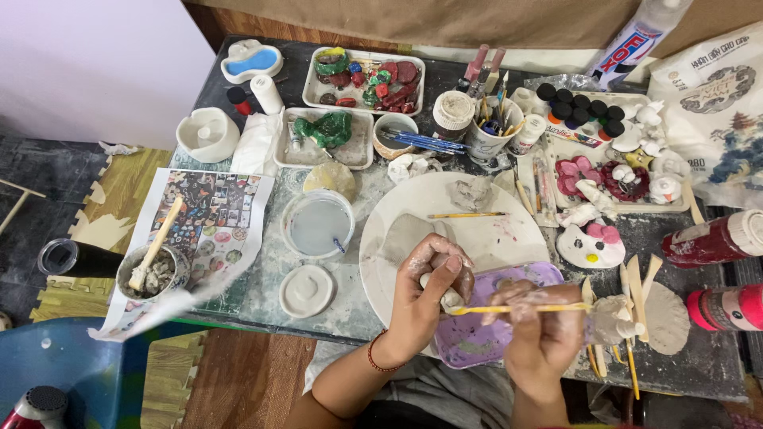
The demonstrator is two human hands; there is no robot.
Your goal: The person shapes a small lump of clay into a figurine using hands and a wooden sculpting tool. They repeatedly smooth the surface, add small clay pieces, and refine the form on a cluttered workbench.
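While left hand grips clay piece, right hand applies brush.

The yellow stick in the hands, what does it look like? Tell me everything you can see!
The yellow stick is thin, straight and long like a paintbrush handle, and looks like painted wood. It lies almost level, running left to right above the purple tray. The right hand, dusted with pale clay, grips its middle. Its left end touches the small clay lump held in the left hand. Its right end reaches toward a pale clay figure. The tip itself is too small to tell.
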